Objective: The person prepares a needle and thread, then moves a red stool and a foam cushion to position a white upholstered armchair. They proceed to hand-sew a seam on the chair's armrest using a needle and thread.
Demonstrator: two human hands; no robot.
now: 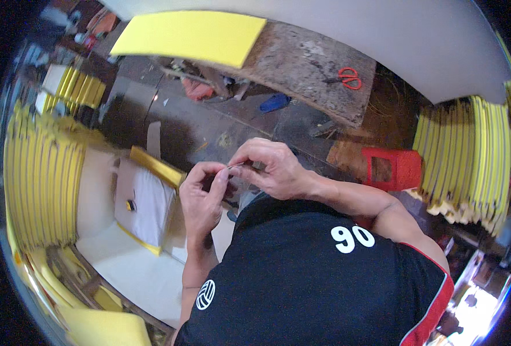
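Observation:
In front of my chest, my left hand point(202, 195) and my right hand point(274, 164) meet at the fingertips. Both are closed in a pinch on a thin strand point(236, 165), which runs between them; whether it is thread, wire or a needle is too small to tell. To the left of my left hand, a white sheet point(150, 207) lies over a yellow-edged panel point(157, 167). A small black-and-yellow item point(130, 205) rests beside the sheet.
Ahead, a worn bench point(301, 55) carries a yellow sheet point(189, 34) and red-handled scissors point(349, 78). A blue slipper point(275, 102) lies on the floor. On the right stand a red plastic stool point(408, 167) and stacked yellow panels point(466, 155); another stack point(45, 184) is at left.

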